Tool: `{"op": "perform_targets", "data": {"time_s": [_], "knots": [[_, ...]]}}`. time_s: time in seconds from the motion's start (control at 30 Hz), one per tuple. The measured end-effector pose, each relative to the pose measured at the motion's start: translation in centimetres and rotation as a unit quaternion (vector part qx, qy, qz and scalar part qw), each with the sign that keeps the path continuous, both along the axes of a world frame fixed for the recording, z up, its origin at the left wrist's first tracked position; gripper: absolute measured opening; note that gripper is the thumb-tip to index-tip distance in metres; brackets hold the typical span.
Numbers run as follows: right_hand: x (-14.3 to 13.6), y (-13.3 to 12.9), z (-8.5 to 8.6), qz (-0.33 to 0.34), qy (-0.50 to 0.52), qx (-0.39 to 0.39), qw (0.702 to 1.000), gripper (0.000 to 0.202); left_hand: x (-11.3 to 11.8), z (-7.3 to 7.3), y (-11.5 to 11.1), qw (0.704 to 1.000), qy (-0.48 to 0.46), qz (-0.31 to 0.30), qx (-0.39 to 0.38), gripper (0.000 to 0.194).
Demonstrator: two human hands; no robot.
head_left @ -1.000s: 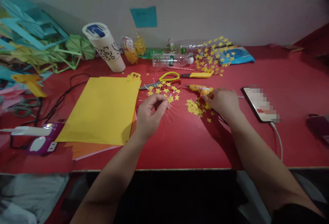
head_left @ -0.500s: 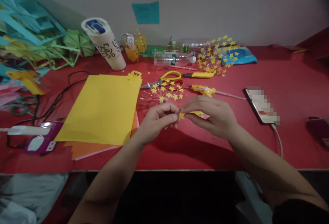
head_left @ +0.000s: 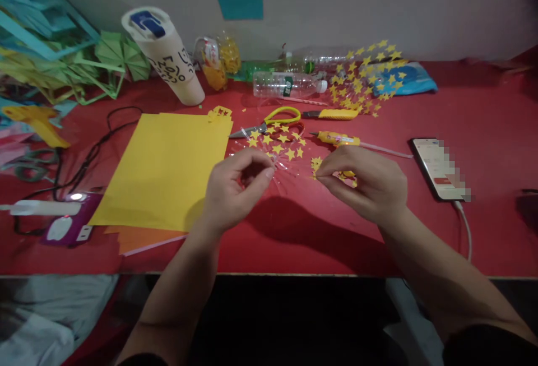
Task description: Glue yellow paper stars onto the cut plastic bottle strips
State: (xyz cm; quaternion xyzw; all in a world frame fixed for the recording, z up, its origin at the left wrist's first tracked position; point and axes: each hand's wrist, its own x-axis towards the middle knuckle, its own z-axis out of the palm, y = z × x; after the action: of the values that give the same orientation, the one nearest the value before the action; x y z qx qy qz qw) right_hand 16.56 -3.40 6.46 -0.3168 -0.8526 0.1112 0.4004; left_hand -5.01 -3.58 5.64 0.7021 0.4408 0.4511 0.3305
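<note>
My left hand (head_left: pixel 237 186) is above the table beside the yellow paper, thumb and forefinger pinched; anything between them is too small to make out. Just beyond it lies a clear plastic piece with yellow stars (head_left: pixel 278 144) stuck to its strips. My right hand (head_left: pixel 363 181) is also pinched, its fingertips beside a small pile of loose yellow stars (head_left: pixel 316 165), partly hidden by the hand. What that pinch holds cannot be made out. A yellow glue gun (head_left: pixel 338 138) lies behind my right hand, and yellow-handled scissors (head_left: pixel 283 114) lie behind the plastic piece.
Yellow paper sheets (head_left: pixel 163 170) lie at left, near a purple power strip (head_left: pixel 71 226) and black cables. Behind stand a white tumbler (head_left: pixel 170 58) and lie clear bottles (head_left: pixel 286 84), a yellow cutter (head_left: pixel 336 114) and a larger starred piece (head_left: pixel 357 83). A phone (head_left: pixel 437 170) lies at right.
My hands have moved apart, the left one leftward and the right one rightward. The yellow star seen between their fingertips no longer shows there. The camera view has shifted slightly.
</note>
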Motion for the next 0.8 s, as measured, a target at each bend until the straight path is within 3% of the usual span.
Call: {"op": "perform_targets", "data": {"time_s": [0.1, 0.23, 0.37, 0.53, 0.7, 0.8], "knots": [[0.3, 0.1, -0.6, -0.017, -0.030, 0.002, 0.999, 0.012, -1.0, 0.7, 0.3, 0.980, 0.141, 0.016, 0.142, 0.005], [-0.1, 0.4, -1.6, 0.003, -0.063, 0.019, 0.998, 0.013, -1.1, 0.7, 0.7, 0.938, 0.252, -0.010, 0.236, 0.008], [-0.4, 0.7, -2.4, 0.009, -0.087, 0.035, 0.996, 0.014, 0.1, -1.2, 0.6, 0.915, 0.306, 0.046, 0.260, 0.015], [-0.2, 1.2, -3.2, -0.014, -0.088, 0.035, 0.995, 0.014, 1.6, -3.9, 0.4, 0.901, 0.302, 0.112, 0.291, 0.020], [-0.2, 1.6, -3.7, -0.030, -0.090, 0.035, 0.995, 0.016, 2.0, -5.0, 0.7, 0.897, 0.301, 0.136, 0.293, 0.023], [-0.3, 1.8, -4.1, -0.028, -0.090, 0.052, 0.994, 0.017, 2.1, -5.4, 0.9, 0.912, 0.271, 0.128, 0.279, 0.024]]}}
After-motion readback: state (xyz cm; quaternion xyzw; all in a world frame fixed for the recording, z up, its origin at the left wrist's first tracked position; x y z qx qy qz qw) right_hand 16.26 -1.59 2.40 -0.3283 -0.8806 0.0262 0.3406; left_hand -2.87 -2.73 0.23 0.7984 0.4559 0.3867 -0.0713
